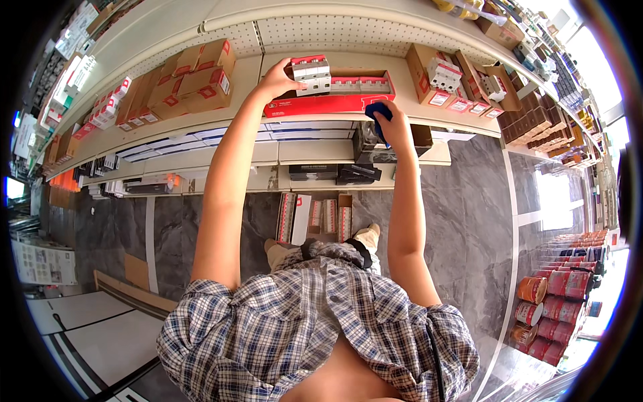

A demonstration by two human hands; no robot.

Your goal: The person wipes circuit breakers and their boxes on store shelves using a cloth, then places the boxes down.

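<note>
My left hand (278,80) grips a block of white miniature circuit breakers (312,75) at its left side. The block stands up out of the left part of a long red carton (321,105) on the shelf; whether it rests on the carton's floor is hidden. A row of more circuit breakers (360,84) lies in the right part of that carton. My right hand (398,124) holds a bunched dark blue cloth (378,119) just in front of the carton's right end.
Brown cardboard boxes (201,80) stack left on the shelf (246,80). Open cartons (424,85) with loose breakers (444,74) stand right. Below are a black box (364,145) and lower shelves (314,151). Breaker boxes (300,218) lie on the floor near my feet. Wire spools (557,311) stand far right.
</note>
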